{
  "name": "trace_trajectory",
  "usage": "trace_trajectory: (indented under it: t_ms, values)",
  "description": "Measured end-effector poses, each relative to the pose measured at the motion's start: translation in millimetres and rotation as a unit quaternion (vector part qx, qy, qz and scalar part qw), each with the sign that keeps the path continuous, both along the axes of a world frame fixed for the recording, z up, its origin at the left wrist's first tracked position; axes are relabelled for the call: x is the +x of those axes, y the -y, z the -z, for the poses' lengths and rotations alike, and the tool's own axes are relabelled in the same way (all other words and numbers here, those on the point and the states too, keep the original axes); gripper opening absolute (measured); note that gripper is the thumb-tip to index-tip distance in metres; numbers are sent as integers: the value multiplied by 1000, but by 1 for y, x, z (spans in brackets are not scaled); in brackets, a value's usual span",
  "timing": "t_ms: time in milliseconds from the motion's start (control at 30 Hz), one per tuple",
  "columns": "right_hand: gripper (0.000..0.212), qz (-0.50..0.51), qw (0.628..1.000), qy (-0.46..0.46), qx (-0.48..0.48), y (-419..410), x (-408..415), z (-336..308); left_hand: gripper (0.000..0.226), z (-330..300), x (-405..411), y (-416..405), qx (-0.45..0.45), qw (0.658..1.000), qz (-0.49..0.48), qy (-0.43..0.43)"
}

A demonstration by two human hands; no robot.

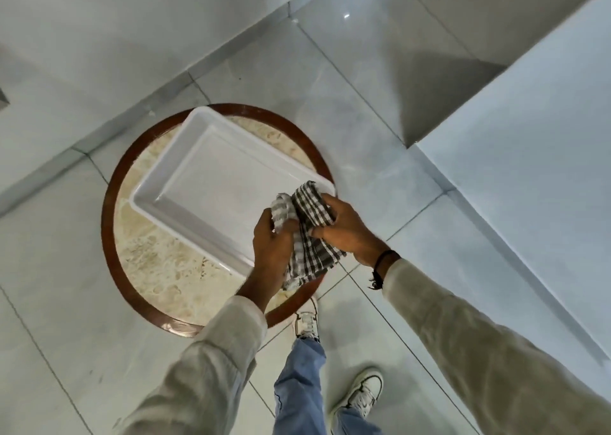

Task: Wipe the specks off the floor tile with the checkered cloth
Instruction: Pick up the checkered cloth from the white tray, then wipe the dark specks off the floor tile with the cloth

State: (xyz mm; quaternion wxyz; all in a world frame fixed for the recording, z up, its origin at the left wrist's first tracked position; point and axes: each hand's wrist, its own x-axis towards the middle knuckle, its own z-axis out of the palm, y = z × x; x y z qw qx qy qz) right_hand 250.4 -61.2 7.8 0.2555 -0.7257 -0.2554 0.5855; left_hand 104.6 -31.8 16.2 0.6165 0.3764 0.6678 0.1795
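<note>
A black-and-white checkered cloth (309, 236) is bunched between both my hands above the near right corner of a white tray. My left hand (272, 247) grips its left fold, thumb pressed into the fabric. My right hand (345, 229) pinches its right side, and the cloth's lower end hangs down between my wrists. Pale grey glossy floor tiles (390, 110) lie all around below. A few tiny dark specks (238, 78) show on the tile beyond the table.
The white rectangular tray (155, 176) rests on a small round table (110, 236) with a brown rim and marbled top. A white raised surface (529, 170) fills the right side. My jeans and white sneakers (363, 391) stand on the tiles below.
</note>
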Motion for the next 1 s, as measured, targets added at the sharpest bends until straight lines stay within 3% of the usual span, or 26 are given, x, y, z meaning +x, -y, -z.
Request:
trace_trajectory:
  t_ms: [100,200,267,400,500,567,700,867,1000]
  values:
    - [51,32,999,10,25,59,23,-41,12,-33,38,40,8,997,58,41]
    - [26,154,985,-73,30,126,53,-67,33,-58,83,88,-20,991,114,72]
    - [31,201,973,-108,42,166,70,-76,38,-65,104,115,-33,987,144,68]
    - [33,257,964,-47,45,262,100,-72,56,-66,143,181,-69,957,269,83]
    - [34,395,916,-73,15,338,115,-51,48,-57,165,228,-75,923,372,69]
    - [33,479,874,-86,-15,384,118,-32,40,-33,167,250,-21,906,423,19]
    - [22,558,824,-11,-96,459,108,43,38,51,150,279,158,797,572,-113]
    - [25,529,825,129,-149,495,97,197,56,220,137,287,268,644,692,-184]
    - [25,466,837,234,-167,502,103,349,63,377,138,296,326,580,711,-229]
